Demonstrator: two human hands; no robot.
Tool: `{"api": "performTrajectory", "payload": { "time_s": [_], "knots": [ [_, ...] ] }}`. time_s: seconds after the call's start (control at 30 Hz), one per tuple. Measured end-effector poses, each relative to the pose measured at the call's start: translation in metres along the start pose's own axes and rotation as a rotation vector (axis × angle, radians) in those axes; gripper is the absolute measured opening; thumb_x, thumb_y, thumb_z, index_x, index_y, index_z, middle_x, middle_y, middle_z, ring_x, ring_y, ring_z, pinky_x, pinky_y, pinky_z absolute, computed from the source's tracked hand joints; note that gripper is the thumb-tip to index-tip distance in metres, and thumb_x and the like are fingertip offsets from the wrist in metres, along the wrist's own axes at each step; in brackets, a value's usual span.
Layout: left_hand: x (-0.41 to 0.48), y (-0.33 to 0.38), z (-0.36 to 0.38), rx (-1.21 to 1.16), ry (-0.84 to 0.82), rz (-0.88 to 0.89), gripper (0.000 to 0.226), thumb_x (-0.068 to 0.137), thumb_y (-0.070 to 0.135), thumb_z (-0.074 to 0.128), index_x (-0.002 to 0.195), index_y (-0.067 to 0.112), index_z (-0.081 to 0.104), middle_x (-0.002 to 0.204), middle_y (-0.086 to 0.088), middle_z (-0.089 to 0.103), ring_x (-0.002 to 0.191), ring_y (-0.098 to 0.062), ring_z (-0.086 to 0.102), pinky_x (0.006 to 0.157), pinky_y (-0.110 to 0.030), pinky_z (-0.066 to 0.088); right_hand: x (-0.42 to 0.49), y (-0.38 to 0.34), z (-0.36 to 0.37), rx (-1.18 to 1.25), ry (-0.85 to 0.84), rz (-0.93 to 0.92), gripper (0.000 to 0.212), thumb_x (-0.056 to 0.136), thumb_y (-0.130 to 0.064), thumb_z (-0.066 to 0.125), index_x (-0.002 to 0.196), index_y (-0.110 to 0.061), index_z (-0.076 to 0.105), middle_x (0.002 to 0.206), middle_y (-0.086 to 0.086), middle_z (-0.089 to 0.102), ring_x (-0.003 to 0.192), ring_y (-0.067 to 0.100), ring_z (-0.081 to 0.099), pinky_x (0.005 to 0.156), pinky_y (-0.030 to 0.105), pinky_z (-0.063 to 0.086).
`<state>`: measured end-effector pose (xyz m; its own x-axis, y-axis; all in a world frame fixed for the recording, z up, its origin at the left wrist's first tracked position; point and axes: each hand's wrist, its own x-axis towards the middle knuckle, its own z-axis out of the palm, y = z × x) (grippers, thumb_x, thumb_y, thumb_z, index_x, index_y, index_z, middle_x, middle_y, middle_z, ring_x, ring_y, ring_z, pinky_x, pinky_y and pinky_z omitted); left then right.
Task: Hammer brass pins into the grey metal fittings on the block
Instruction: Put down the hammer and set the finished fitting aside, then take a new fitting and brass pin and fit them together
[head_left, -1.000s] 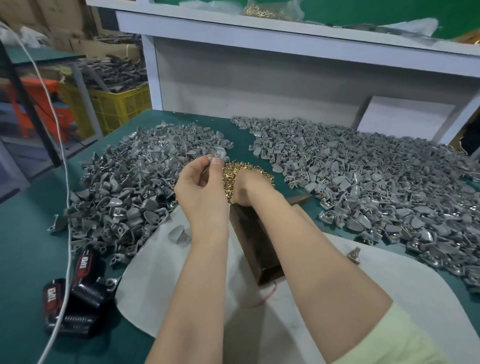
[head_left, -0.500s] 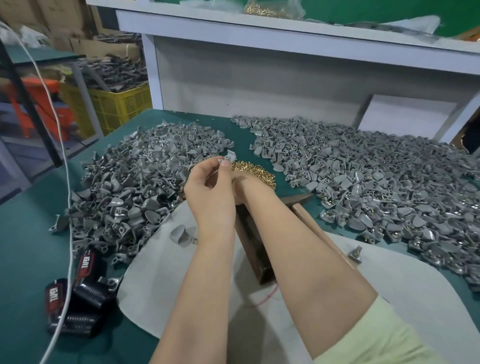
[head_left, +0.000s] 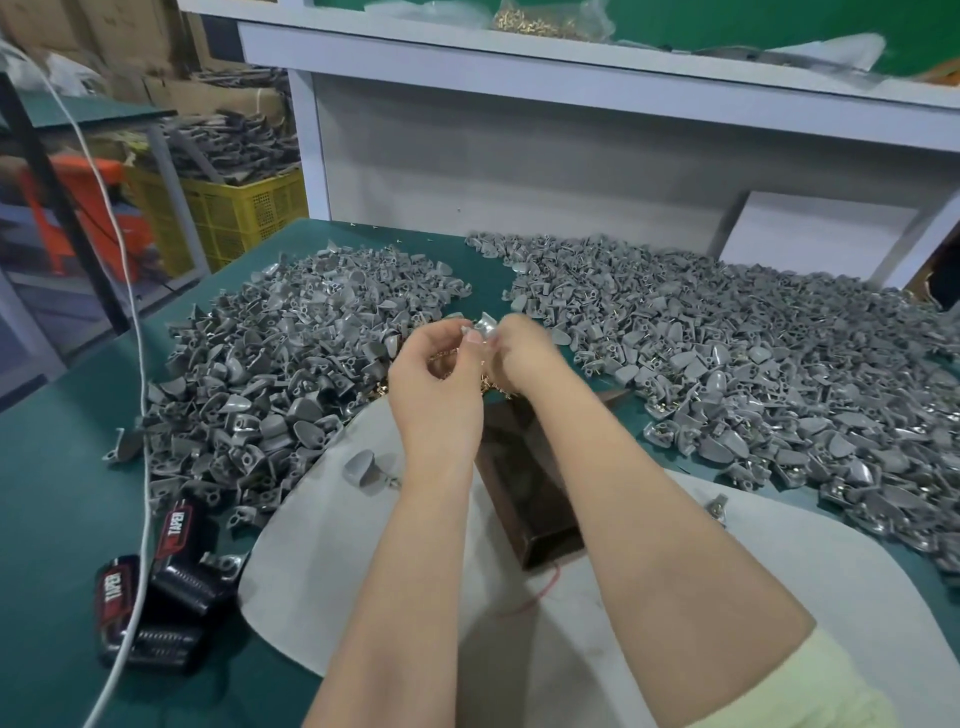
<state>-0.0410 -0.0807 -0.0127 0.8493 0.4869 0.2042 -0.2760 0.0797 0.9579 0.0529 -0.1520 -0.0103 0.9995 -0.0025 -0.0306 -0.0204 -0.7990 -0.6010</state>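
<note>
Both hands are raised together above the middle of the bench. My left hand (head_left: 434, 371) and my right hand (head_left: 524, 351) pinch one small grey metal fitting (head_left: 485, 326) between their fingertips. Under my hands lies a heap of brass pins (head_left: 488, 387), mostly hidden by them. A dark brown block (head_left: 530, 499) lies beneath my forearms on a pale grey mat (head_left: 322, 571). Whether a pin is in my fingers cannot be seen.
Large heaps of grey fittings lie at left (head_left: 291, 364) and right (head_left: 753, 364) on the green bench top (head_left: 52, 493). One loose fitting (head_left: 359, 465) sits on the mat. Black-and-red tools (head_left: 156, 587) and a white cable (head_left: 136, 467) lie front left. A white shelf (head_left: 571, 67) rises behind.
Both hands have risen off the pin heap and come together. The right hand left the brass pins and now meets the left hand on a grey fitting.
</note>
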Motion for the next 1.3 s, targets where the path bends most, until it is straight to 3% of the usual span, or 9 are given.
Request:
{"api": "performTrajectory", "payload": {
  "time_s": [0.07, 0.2, 0.33, 0.47, 0.63, 0.8, 1.0, 1.13, 1.3],
  "knots": [
    [-0.002, -0.001, 0.001, 0.101, -0.097, 0.043, 0.015, 0.088, 0.010, 0.064, 0.081, 0.023, 0.062, 0.075, 0.013, 0.061, 0.065, 0.005, 0.054, 0.067, -0.011, 0.042, -0.016, 0.007, -0.028, 0.077, 0.118, -0.040, 0.008, 0.089, -0.010, 0.058, 0.090, -0.006, 0.065, 0.088, 0.008, 0.066, 0.088, 0.025, 0.062, 0.080, 0.035, 0.051],
    [-0.012, -0.002, 0.007, 0.442, -0.326, 0.126, 0.021, 0.087, 0.015, 0.065, 0.076, 0.030, 0.057, 0.076, 0.014, 0.061, 0.079, -0.011, 0.059, 0.081, -0.027, 0.048, -0.065, 0.031, -0.066, 0.387, 0.106, -0.083, 0.014, 0.087, -0.004, 0.061, 0.086, -0.016, 0.068, 0.080, 0.000, 0.066, 0.078, 0.014, 0.061, 0.082, 0.030, 0.052],
    [-0.021, -0.004, 0.012, 0.841, -0.494, 0.127, 0.015, 0.088, 0.020, 0.061, 0.080, 0.033, 0.059, 0.095, 0.009, 0.068, 0.100, -0.018, 0.061, 0.096, -0.040, 0.042, -0.100, 0.054, -0.070, 0.401, 0.086, -0.097, 0.021, 0.088, -0.002, 0.060, 0.090, -0.020, 0.071, 0.086, -0.001, 0.070, 0.077, 0.009, 0.062, 0.076, 0.023, 0.053],
    [-0.024, -0.005, 0.013, 0.957, -0.483, 0.161, 0.008, 0.088, 0.027, 0.062, 0.092, 0.032, 0.067, 0.103, 0.006, 0.068, 0.106, -0.021, 0.057, 0.090, -0.037, 0.037, -0.105, 0.062, -0.058, 0.230, 0.137, -0.152, 0.017, 0.085, -0.006, 0.064, 0.087, -0.022, 0.067, 0.085, -0.008, 0.066, 0.084, 0.007, 0.061, 0.075, 0.015, 0.049],
    [-0.022, -0.006, 0.014, 0.935, -0.504, 0.133, 0.008, 0.089, 0.030, 0.063, 0.094, 0.032, 0.068, 0.102, 0.009, 0.067, 0.106, -0.020, 0.057, 0.092, -0.037, 0.037, -0.097, 0.067, -0.050, 0.124, 0.197, -0.178, 0.016, 0.086, -0.009, 0.063, 0.081, -0.024, 0.063, 0.082, -0.006, 0.064, 0.083, 0.012, 0.059, 0.081, 0.029, 0.050],
    [-0.019, -0.004, 0.011, 0.900, -0.499, 0.126, 0.009, 0.088, 0.029, 0.063, 0.080, 0.032, 0.062, 0.090, 0.012, 0.065, 0.099, -0.017, 0.059, 0.092, -0.036, 0.041, -0.090, 0.074, -0.051, 0.195, 0.229, -0.150, 0.021, 0.089, -0.009, 0.059, 0.080, -0.028, 0.063, 0.081, -0.011, 0.063, 0.080, 0.005, 0.057, 0.074, 0.022, 0.046],
    [-0.002, -0.001, -0.001, 0.385, -0.133, 0.005, 0.005, 0.089, 0.027, 0.064, 0.086, 0.023, 0.062, 0.080, 0.015, 0.059, 0.077, -0.002, 0.053, 0.070, -0.022, 0.040, -0.065, 0.069, -0.042, 0.133, 0.182, -0.060, 0.011, 0.089, -0.014, 0.060, 0.092, -0.017, 0.071, 0.087, -0.004, 0.067, 0.087, 0.014, 0.060, 0.081, 0.028, 0.046],
    [-0.001, -0.001, 0.000, 0.193, -0.046, -0.081, 0.009, 0.090, 0.019, 0.062, 0.082, 0.024, 0.060, 0.081, 0.015, 0.058, 0.090, -0.009, 0.055, 0.085, -0.025, 0.042, -0.046, 0.065, -0.036, 0.091, 0.086, -0.026, 0.014, 0.088, -0.021, 0.063, 0.096, -0.015, 0.072, 0.097, 0.004, 0.071, 0.095, 0.020, 0.063, 0.091, 0.035, 0.049],
    [0.001, -0.004, -0.002, 0.074, 0.045, -0.100, 0.010, 0.090, 0.018, 0.061, 0.083, 0.026, 0.062, 0.088, 0.010, 0.064, 0.093, -0.011, 0.059, 0.087, -0.026, 0.044, -0.026, 0.061, -0.033, 0.014, 0.105, -0.003, 0.020, 0.091, -0.018, 0.057, 0.103, -0.012, 0.072, 0.107, 0.007, 0.070, 0.102, 0.023, 0.061, 0.090, 0.030, 0.046]
  ]
}}
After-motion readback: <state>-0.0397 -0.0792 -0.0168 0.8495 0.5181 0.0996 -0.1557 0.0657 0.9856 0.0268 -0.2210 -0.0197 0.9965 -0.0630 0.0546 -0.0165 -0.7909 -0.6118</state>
